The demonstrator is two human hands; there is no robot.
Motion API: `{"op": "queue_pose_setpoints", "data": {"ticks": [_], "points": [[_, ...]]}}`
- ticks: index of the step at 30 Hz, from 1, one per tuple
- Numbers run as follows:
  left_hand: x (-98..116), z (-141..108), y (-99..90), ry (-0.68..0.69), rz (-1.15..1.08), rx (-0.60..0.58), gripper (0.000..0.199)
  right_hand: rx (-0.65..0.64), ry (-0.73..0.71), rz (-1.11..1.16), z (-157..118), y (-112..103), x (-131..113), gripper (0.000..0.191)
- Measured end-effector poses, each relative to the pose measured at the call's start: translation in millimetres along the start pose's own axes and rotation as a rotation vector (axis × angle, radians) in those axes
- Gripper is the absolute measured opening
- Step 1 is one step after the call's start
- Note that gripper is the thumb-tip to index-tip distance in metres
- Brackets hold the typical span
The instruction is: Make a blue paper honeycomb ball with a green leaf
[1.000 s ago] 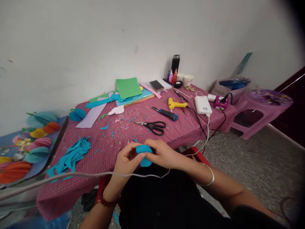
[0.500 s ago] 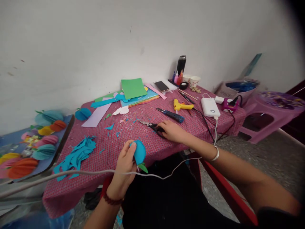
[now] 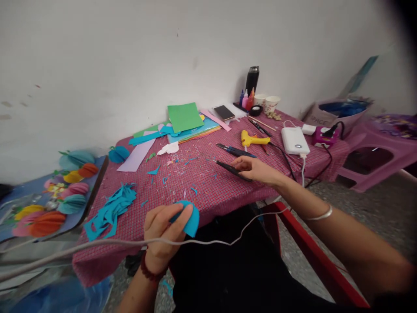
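Note:
Near the table's front edge, my left hand is closed round a blue paper disc, with the fingers over its left side. My right hand holds black-handled scissors over the checked cloth; their tips point left and the blades look closed. Just behind the scissors lies a blue cutter with its blade out. Small blue scraps are scattered to the left of the scissors.
A yellow glue gun and a white power bank lie on the right. Blue strips are piled at the left. A white cable hangs across the front. Paper pumpkins sit on a tray beside the table.
My right hand has lifted the scissors and turned them, and their blades have closed. My left hand has turned the disc, and its fingers now cover more of it. The green leaf is hidden.

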State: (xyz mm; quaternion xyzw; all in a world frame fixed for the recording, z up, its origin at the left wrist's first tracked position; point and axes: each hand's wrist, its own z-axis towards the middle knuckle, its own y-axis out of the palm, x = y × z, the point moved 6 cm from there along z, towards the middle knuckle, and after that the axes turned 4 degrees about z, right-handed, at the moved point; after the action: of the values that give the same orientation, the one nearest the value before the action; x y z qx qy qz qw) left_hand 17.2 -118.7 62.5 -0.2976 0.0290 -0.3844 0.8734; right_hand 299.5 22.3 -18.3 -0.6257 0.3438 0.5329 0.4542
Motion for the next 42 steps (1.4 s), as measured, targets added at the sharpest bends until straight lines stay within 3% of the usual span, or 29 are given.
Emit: {"op": "queue_pose_setpoints", "data": {"ticks": [3, 7, 9, 11, 13, 17, 22, 25, 29, 36, 42], "points": [[13, -3, -0.2, 0.214, 0.218, 0.003, 0.029, 0.015, 0.019, 0.2, -19, 4, 8, 0.043], [13, 1, 6.5, 0.182, 0.156, -0.005, 0.029, -0.039, 0.009, 0.422, -34, 22, 12, 0.057], [0, 6, 11.7, -0.091, -0.109, -0.027, 0.026, -0.083, -0.009, 0.514, -40, 34, 9, 0.065], [-17, 4, 23.7, -0.489, -0.431, -0.05, 0.017, -0.124, -0.029, 0.585, -46, 46, 5, 0.071], [-23, -1, 35.2, -0.747, -0.595, -0.055, 0.008, -0.183, -0.037, 0.667, -53, 59, 0, 0.076], [-22, -9, 48.0, -0.967, -0.734, -0.046, 0.016, -0.355, -0.081, 0.779, -65, 82, -10, 0.086], [-19, -15, 53.1, -1.179, -0.871, -0.036, 0.028, -0.487, -0.187, 0.698, -77, 96, -22, 0.097], [-19, -17, 53.0, -1.246, -0.916, -0.008, 0.034, -0.485, -0.172, 0.539, -83, 99, -27, 0.098], [-20, -18, 57.0, -1.27, -0.957, 0.003, 0.038, -0.393, -0.094, 0.338, -86, 103, -32, 0.08], [-23, -25, 66.3, -1.262, -1.014, 0.048, 0.035, -0.23, -0.262, 0.009, -88, 104, -45, 0.081], [-16, -25, 69.8, -1.245, -1.06, 0.057, 0.032, -0.149, -0.289, -0.11, -89, 103, -47, 0.081]]}}
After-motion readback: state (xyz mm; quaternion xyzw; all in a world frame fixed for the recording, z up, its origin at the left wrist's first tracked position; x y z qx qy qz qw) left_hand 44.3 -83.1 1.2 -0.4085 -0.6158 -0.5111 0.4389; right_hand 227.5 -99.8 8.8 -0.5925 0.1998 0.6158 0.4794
